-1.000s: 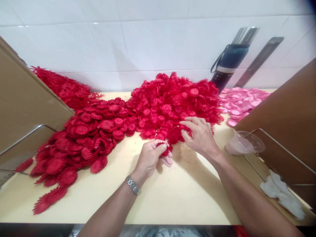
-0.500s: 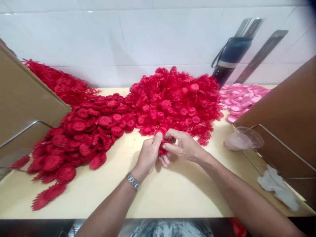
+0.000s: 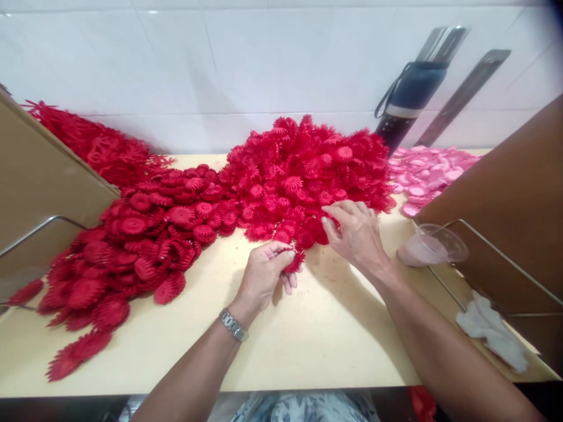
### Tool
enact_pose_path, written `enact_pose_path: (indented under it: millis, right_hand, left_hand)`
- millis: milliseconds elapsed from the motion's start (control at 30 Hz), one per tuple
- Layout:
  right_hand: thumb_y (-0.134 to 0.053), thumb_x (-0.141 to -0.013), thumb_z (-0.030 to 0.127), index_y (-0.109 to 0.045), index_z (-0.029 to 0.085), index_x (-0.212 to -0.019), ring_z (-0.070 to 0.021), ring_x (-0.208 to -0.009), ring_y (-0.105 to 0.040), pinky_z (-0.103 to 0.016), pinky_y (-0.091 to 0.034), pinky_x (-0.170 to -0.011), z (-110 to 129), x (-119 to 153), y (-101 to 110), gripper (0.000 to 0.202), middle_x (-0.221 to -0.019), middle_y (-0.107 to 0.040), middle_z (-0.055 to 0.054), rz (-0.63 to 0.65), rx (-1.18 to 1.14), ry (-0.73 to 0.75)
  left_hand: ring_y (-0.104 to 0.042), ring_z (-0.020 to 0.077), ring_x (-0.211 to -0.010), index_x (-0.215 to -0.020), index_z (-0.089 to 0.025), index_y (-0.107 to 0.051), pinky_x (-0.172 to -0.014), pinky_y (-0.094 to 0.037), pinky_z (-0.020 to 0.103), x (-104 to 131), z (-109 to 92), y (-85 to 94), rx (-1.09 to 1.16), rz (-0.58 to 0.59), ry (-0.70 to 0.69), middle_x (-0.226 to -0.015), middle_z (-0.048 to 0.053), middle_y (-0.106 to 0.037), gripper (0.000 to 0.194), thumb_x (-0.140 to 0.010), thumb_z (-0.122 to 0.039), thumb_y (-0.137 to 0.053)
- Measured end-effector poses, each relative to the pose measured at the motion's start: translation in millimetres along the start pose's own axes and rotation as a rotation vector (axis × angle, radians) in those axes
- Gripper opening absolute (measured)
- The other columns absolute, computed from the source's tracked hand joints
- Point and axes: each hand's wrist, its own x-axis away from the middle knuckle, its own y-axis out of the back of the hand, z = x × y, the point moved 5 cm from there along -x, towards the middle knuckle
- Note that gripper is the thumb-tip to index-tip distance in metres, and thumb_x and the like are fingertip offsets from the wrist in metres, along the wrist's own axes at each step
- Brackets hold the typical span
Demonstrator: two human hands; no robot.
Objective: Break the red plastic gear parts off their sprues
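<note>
Pale yellow tabletop (image 3: 308, 346) against white tiled wall (image 3: 220, 64). Left hand (image 3: 264, 275) closed, pinching red flower piece (image 3: 294, 261) just above bare table. Right hand (image 3: 356, 234) fingers curled into tall red heap (image 3: 308, 170). Pink pieces (image 3: 424, 173) far right, cardboard (image 3: 39, 181) at left.

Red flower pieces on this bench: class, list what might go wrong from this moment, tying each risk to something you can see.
1. The right hand digs into the tall red heap; pieces could slide off into the pink pile and mix colours.
2. The left hand pinches a small red piece by its edge; it could slip out.
3. The plastic cup lies near the right forearm and might get knocked.
</note>
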Motion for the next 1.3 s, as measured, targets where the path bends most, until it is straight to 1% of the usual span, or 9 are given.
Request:
enact_pose_path:
  millis: [167,333,400,533,633,833,933,1167,1300]
  right_hand:
    - [-0.053,-0.083,0.03,-0.064,0.016,-0.096,-0.0207,-0.083,-0.055,-0.036,-0.042,-0.079,19.6,1.2,7.2,0.023,-0.088,-0.064,-0.007,0.001,-0.378,-0.003]
    - [-0.06,-0.077,0.03,-0.058,0.018,-0.084,-0.0127,-0.062,-0.056,-0.023,-0.043,-0.055,55.5,14.9,-10.1,0.014,-0.069,-0.061,0.001,0.499,-0.992,-0.134]
    - [-0.057,-0.078,0.028,-0.054,0.018,-0.078,-0.0119,-0.057,-0.056,-0.022,-0.042,-0.053,64.7,19.8,-15.1,0.01,-0.064,-0.06,0.002,0.601,-1.125,-0.178]
    - [-0.052,-0.08,0.027,-0.052,0.017,-0.071,-0.011,-0.054,-0.052,-0.023,-0.04,-0.052,48.7,14.8,-17.1,0.013,-0.059,-0.055,0.002,0.428,-1.162,-0.263]
    - [-0.05,-0.08,0.026,-0.056,0.017,-0.069,-0.011,-0.051,-0.046,-0.024,-0.037,-0.052,15.4,7.8,-12.0,0.016,-0.057,-0.051,0.002,0.198,-0.811,-0.333]
    - [-0.056,-0.076,0.029,-0.065,0.016,-0.101,-0.0239,-0.084,-0.056,-0.038,-0.043,-0.079,-5.6,-1.2,2.2,0.03,-0.096,-0.061,-0.01,-0.022,-0.117,-0.086]
    - [-0.054,-0.078,0.029,-0.066,0.016,-0.099,-0.0243,-0.087,-0.056,-0.038,-0.044,-0.08,-1.5,-1.1,3.6,0.027,-0.095,-0.062,-0.01,-0.062,-0.133,-0.054]
    - [-0.051,-0.082,0.022,-0.065,0.017,-0.089,-0.02,-0.087,-0.057,-0.035,-0.044,-0.082,21.5,-0.6,14.7,0.017,-0.09,-0.062,-0.008,-0.107,-0.373,0.0]
    - [-0.054,-0.083,0.027,-0.063,0.017,-0.083,-0.0155,-0.074,-0.056,-0.029,-0.046,-0.069,41.0,3.2,12.1,0.014,-0.077,-0.06,-0.005,0.092,-0.661,0.026]
  left_hand:
    - [-0.042,0.007,-0.024,-0.061,-0.016,-0.047,-0.023,-0.025,0.014,0.8,3.3,6.0,-0.04,-0.084,0.027,-0.04,-0.004,-0.051,0.03,-0.074,-0.039,-0.059]
    - [-0.037,0.0046,-0.022,-0.057,-0.016,-0.045,-0.022,-0.023,0.013,3.0,0.7,9.5,-0.086,-0.203,0.002,-0.036,-0.007,-0.044,0.038,-0.072,-0.047,-0.06]
    - [-0.037,0.0049,-0.023,-0.058,-0.016,-0.045,-0.023,-0.023,0.013,3.2,0.5,7.8,-0.072,-0.187,0.009,-0.037,-0.006,-0.045,0.04,-0.073,-0.052,-0.058]
    - [-0.037,0.0051,-0.024,-0.062,-0.016,-0.047,-0.023,-0.022,0.014,1.9,0.5,3.5,-0.006,-0.102,0.019,-0.039,-0.004,-0.049,0.039,-0.073,-0.052,-0.057]
    - [-0.042,0.0069,-0.026,-0.065,-0.016,-0.048,-0.023,-0.025,0.015,0.5,1.0,3.1,0.054,-0.063,0.05,-0.043,-0.003,-0.052,0.036,-0.072,-0.048,-0.06]
    - [-0.061,0.0127,-0.049,-0.087,-0.011,-0.055,-0.045,-0.05,0.024,0.2,-2.3,-1.4,0.162,0.075,0.049,-0.07,0.006,-0.066,0.028,-0.074,-0.035,-0.061]
    - [-0.058,0.0109,-0.044,-0.078,-0.01,-0.056,-0.041,-0.047,0.021,0.4,-2.6,-1.0,0.073,0.042,0.022,-0.065,0.005,-0.065,0.016,-0.069,-0.022,-0.063]
    - [-0.051,0.0097,-0.032,-0.068,-0.013,-0.053,-0.031,-0.04,0.019,1.8,0.1,0.3,0.011,-0.022,0.017,-0.05,0.0,-0.06,0.018,-0.069,-0.028,-0.062]
    - [-0.049,0.0096,-0.03,-0.07,-0.014,-0.053,-0.029,-0.038,0.018,2.1,-0.7,1.1,0.026,-0.021,0.006,-0.047,-0.002,-0.058,0.022,-0.068,-0.032,-0.065]
